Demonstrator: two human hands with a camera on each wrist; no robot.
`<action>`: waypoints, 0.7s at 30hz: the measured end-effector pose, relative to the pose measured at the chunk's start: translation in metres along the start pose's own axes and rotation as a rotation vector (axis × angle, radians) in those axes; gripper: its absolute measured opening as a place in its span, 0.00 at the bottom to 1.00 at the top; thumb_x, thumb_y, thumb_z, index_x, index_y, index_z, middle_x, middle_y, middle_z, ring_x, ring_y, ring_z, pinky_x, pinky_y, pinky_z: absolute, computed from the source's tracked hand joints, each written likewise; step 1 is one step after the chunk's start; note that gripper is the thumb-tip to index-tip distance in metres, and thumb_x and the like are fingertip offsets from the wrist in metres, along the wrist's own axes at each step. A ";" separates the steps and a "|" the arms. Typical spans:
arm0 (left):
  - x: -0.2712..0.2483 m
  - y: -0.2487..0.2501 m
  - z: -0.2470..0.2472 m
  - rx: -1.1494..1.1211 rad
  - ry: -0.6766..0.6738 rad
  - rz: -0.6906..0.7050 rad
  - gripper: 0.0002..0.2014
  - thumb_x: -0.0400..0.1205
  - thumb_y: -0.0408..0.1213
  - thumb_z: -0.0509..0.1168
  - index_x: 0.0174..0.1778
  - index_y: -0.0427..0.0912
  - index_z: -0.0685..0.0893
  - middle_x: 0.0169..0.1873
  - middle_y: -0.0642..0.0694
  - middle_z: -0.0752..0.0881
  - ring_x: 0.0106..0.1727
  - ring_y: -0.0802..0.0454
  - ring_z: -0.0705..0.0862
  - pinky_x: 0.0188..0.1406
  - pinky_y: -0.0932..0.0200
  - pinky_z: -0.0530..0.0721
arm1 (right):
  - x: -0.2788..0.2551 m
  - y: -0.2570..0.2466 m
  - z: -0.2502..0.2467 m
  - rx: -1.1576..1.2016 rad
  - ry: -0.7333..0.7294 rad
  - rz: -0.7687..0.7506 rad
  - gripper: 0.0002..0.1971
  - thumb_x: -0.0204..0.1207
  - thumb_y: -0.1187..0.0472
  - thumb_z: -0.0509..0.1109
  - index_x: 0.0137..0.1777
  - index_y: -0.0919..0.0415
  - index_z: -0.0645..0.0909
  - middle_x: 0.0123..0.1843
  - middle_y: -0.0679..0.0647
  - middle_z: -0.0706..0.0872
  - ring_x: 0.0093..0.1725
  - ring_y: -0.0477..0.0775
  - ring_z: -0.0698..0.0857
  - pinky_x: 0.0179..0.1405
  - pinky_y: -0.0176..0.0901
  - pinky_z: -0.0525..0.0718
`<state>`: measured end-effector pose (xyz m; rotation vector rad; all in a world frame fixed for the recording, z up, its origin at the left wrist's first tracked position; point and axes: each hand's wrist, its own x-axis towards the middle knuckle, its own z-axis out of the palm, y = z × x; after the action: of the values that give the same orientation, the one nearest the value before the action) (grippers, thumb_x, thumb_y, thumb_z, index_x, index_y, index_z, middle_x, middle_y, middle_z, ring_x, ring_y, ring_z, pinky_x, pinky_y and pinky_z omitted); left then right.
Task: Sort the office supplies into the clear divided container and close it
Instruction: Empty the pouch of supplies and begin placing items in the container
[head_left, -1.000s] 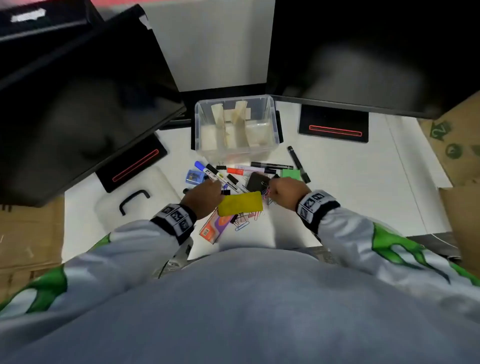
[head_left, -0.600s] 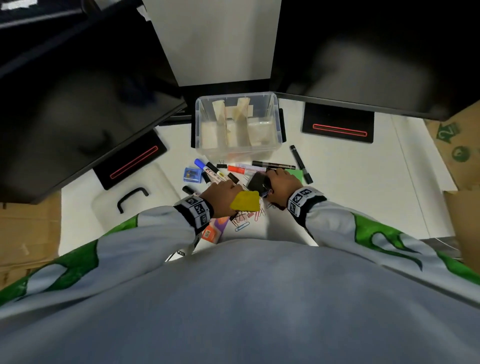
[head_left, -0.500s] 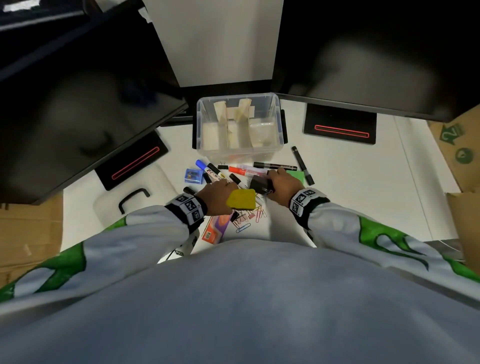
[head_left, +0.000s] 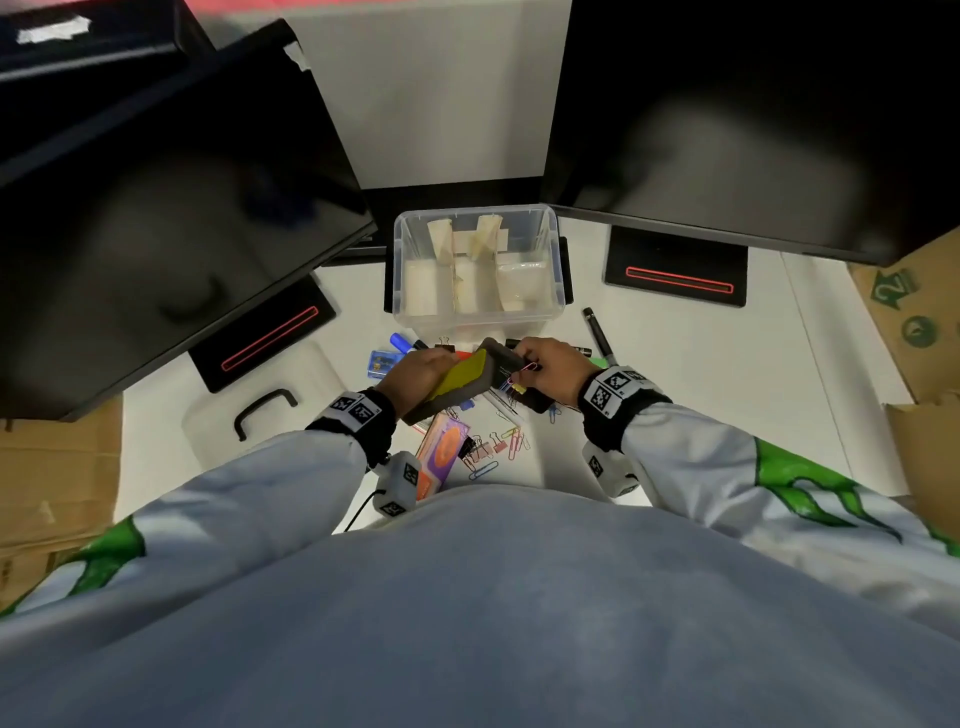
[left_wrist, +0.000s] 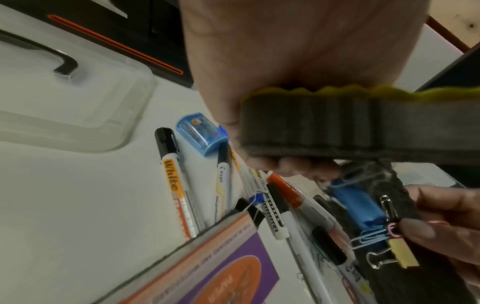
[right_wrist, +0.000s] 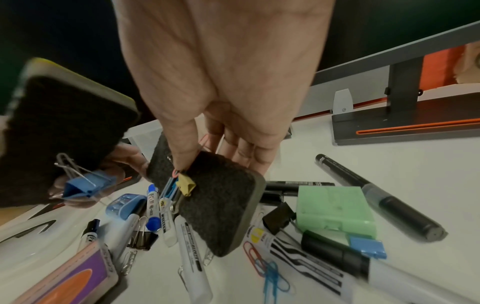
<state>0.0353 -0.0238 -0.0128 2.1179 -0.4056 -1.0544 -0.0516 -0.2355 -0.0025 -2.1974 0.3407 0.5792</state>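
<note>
Two big black monitors (head_left: 171, 171) loom over the white desk (head_left: 701, 395), and the clear divided container (head_left: 478, 260) sits open between them, compartments looking bare so far. Its lid (head_left: 249, 415) lies flat off to the person's left, so closing is a long way off. The left hand (head_left: 415, 374) grips a yellow-topped whiteboard eraser (head_left: 460, 384) lifted off the pile, with a blue binder clip (right_wrist: 88, 187) stuck to its felt, probably magnetic. The right hand (head_left: 550, 369) holds a second eraser (right_wrist: 213, 201), thumb and finger pinching a pink paper clip (left_wrist: 393, 231) beside a yellow binder clip (left_wrist: 400, 253), presumably peeling strays off before sorting. Markers and the blue sharpener (left_wrist: 200, 133) wait on the desk.
</note>
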 end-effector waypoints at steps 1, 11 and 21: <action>0.002 0.000 -0.001 0.045 -0.011 0.021 0.18 0.89 0.44 0.54 0.66 0.40 0.82 0.61 0.41 0.85 0.62 0.44 0.82 0.66 0.52 0.76 | 0.001 0.000 0.000 0.012 -0.004 -0.006 0.08 0.78 0.60 0.72 0.55 0.59 0.80 0.50 0.57 0.88 0.46 0.55 0.85 0.48 0.44 0.79; 0.004 0.005 -0.005 -0.044 -0.041 -0.027 0.25 0.84 0.59 0.57 0.59 0.43 0.86 0.50 0.39 0.90 0.54 0.41 0.88 0.63 0.43 0.82 | 0.001 -0.008 0.016 -0.140 0.275 -0.257 0.20 0.74 0.60 0.75 0.65 0.59 0.76 0.60 0.59 0.81 0.59 0.59 0.80 0.60 0.57 0.82; -0.002 -0.009 -0.003 -0.358 -0.085 -0.189 0.27 0.81 0.62 0.59 0.55 0.42 0.89 0.53 0.33 0.89 0.52 0.37 0.88 0.58 0.45 0.80 | -0.003 -0.007 0.033 -0.469 0.274 -0.531 0.10 0.75 0.60 0.74 0.54 0.62 0.83 0.51 0.59 0.80 0.51 0.60 0.79 0.50 0.52 0.81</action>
<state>0.0359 -0.0149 -0.0175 1.8203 -0.0483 -1.2266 -0.0604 -0.2055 -0.0149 -2.6795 -0.2713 0.0604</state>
